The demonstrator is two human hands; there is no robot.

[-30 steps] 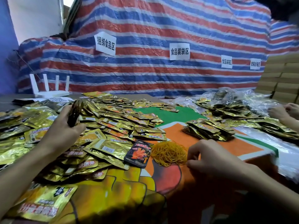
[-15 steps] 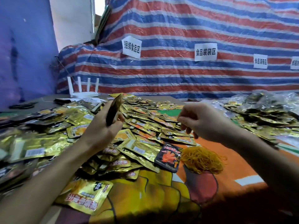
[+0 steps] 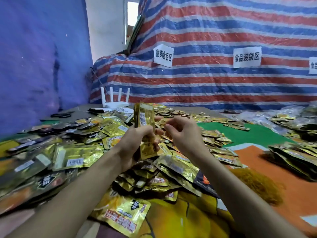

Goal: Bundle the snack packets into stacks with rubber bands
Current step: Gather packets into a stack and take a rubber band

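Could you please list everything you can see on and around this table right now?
held stack: one, gold packets, upright at centre
loose packets: many, gold, spread over left and middle
rubber bands: one pile, orange-yellow, right of the loose packets
dark packet: one, black with red, beside the rubber bands
packet heap: one, gold, right edge
table cover: one, green, orange, yellow
router: one, white, four antennas, far edge
tarp: one, red-blue-white stripes, behind
paper signs: three, white, on the tarp
left hand: grips the held stack
right hand: beside the stack, fingers curled; contents unclear
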